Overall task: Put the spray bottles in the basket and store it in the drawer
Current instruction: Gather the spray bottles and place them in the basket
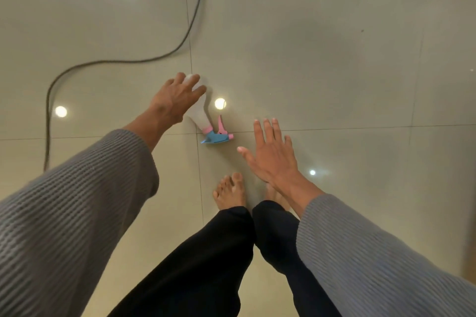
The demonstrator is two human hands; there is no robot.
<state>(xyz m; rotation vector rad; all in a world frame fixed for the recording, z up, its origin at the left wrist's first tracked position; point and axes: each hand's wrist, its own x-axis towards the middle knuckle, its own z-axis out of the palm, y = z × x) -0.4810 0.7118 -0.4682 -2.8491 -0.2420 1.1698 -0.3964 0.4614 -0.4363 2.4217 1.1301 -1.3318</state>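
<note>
Down on the glossy tiled floor [334, 59], a white spray bottle [197, 113] lies on its side, its pink-and-blue trigger head [217, 135] pointing toward the person's bare feet. The left hand [177, 96] is over the bottle's fat end, fingers [192, 82] curled around the body, though whether it has a firm grip I cannot tell. The right hand [270, 152] is spread wide, palm down, fingers straight, holding nothing, just beside the trigger head and apart from it. Both arms wear grey ribbed sleeves [77, 201]. Black trousers [206, 252] and the left foot [230, 190] show below. A dark cable [123, 61] snakes across the tiles on the left, well apart from the bottle.
</note>
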